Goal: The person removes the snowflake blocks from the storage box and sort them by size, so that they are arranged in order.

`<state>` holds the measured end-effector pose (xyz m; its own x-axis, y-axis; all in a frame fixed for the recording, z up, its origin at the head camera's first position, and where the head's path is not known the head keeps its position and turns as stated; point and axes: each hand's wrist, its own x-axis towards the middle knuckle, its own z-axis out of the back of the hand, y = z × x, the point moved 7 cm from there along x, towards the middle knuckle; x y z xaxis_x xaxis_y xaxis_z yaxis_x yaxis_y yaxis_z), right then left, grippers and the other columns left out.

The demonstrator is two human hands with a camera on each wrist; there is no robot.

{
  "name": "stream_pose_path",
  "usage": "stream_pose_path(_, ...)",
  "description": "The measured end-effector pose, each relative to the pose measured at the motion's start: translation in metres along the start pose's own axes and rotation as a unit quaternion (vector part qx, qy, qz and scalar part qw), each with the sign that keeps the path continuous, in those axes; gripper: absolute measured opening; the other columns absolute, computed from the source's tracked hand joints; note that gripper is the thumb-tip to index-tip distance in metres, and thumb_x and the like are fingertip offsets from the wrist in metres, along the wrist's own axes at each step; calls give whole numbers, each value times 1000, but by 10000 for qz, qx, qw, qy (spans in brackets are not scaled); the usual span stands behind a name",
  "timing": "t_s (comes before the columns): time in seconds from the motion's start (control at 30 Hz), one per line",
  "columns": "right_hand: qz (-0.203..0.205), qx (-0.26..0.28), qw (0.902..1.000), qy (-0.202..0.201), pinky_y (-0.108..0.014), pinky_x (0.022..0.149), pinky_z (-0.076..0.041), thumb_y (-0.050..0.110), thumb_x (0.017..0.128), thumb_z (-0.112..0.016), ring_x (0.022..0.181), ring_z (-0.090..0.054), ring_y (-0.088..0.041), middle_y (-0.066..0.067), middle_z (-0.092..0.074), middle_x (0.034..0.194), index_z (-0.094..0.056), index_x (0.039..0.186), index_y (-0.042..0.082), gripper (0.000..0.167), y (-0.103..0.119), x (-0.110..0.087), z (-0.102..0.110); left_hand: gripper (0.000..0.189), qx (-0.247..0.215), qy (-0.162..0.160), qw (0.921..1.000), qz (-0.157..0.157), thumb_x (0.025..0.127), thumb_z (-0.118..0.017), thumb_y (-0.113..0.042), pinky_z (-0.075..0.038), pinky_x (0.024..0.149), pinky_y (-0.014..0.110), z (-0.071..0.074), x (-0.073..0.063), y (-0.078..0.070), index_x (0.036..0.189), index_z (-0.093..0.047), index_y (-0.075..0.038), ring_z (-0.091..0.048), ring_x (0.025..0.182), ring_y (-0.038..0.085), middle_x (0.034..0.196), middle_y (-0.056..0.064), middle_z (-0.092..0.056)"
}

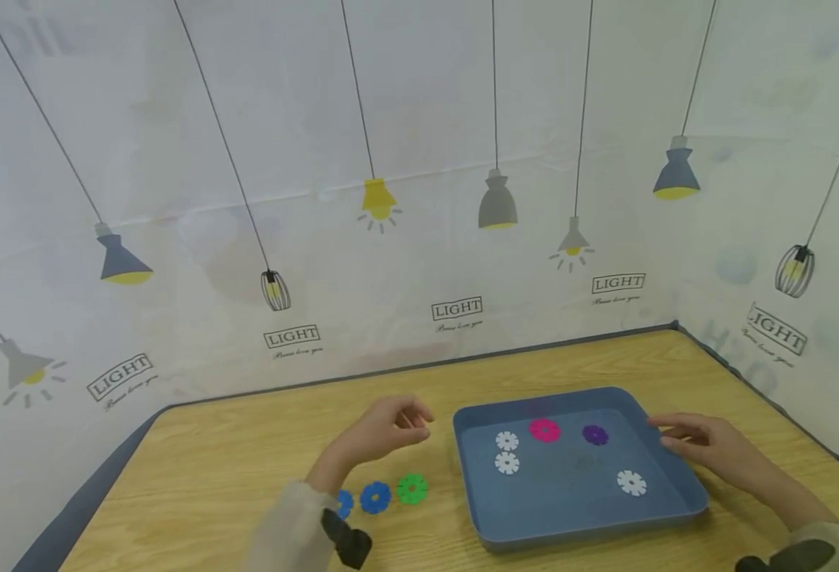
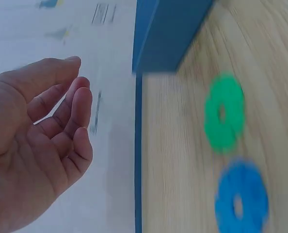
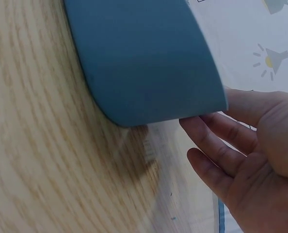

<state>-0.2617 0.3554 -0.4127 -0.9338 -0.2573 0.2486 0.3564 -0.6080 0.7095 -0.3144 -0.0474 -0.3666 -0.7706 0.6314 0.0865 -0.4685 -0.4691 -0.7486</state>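
Snowflake discs sit in the blue tray: a white pair almost touching, a pink disc, a purple disc and a lone white disc; its raised walls probably stop them sliding off. Green disc and blue disc lie just beside it on the bench, seemingly lined up for easy reach. Left hand hovers beyond them, loosely curled, thumb and fingers apart, holding nothing. Right hand is at the tray's right rim, perhaps to steady it; whether it pinches or merely touches, I cannot tell. Left cuff partly hides another blue disc.
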Motion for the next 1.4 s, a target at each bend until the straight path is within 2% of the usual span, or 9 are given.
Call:
stream_pose_path(0.13,-18,-81,10000,24,-25,65,-50,11,91,-56,85,-56,3,5,-61,107,-56,116,-8,31,1,0,0,15,16,315,9994,-117,87,-62,-12,-47,64,27,-29,42,-19,101,-63,-6,-56,76,13,87,1,-59)
stream_pose_path(0.27,40,-101,9999,20,-25,65,-50,10,91,-56,85,-57,2,0,-62,107,-56,116,-8,31,3,0,0,19,122,555,9984,1,87,-64,-14,-47,67,26,-52,75,-31,104,-64,-6,-56,81,12,92,1,-60)
stream_pose_path(0.43,136,-57,9999,17,-25,66,-50,9,91,-57,85,-57,2,1,-61,109,-56,115,-9,30,5,0,0,21,118,713,9973,153,86,-64,-16,-47,71,26,-73,102,-40,105,-66,-7,-56,87,11,101,1,-61)
stream_pose_path(0.57,143,-17,9999,-19,-25,66,-50,9,91,-57,85,-57,2,0,-62,108,-56,115,-9,30,5,-1,1,21,43,757,9970,153,84,-66,-12,-46,69,23,-89,118,-46,104,-67,-4,-57,80,9,98,2,-63)
stream_pose_path(0.7,235,-20,9997,-46,-25,66,-50,7,90,-57,85,-58,1,1,-63,108,-56,114,-8,29,5,-1,1,20,84,743,9967,329,83,-67,-7,-47,67,22,-101,126,-47,102,-68,-2,-59,76,10,100,4,-64)
stream_pose_path(0.93,182,21,9998,-40,-25,66,-50,7,90,-57,85,-57,0,-10,-62,109,-57,115,-7,28,1,-1,1,20,373,649,9943,757,80,-70,-9,-48,65,22,-115,132,-44,101,-70,-6,-60,71,10,103,2,-65)
stream_pose_path(1.13,128,166,9997,115,-26,67,-51,9,92,-55,88,-57,0,-15,-60,112,-55,116,-9,30,2,0,-1,22,436,444,9892,1325,77,-73,-8,-48,54,25,-118,129,-31,99,-72,-9,-56,55,11,77,-2,-65)
stream_pose_path(1.23,87,216,9997,108,-26,68,-50,9,92,-55,88,-57,1,-10,-60,112,-55,117,-8,30,3,-1,-1,24,474,390,9884,1392,77,-74,-9,-48,53,27,-119,128,-28,100,-72,-10,-54,51,11,65,-2,-62)
stream_pose_path(1.4,194,229,9995,94,-26,68,-51,7,92,-54,89,-57,0,-6,-61,112,-55,117,-9,29,3,-3,0,25,645,379,9866,1451,77,-74,-12,-45,51,25,-122,128,-26,102,-71,-14,-54,50,11,60,-3,-62)
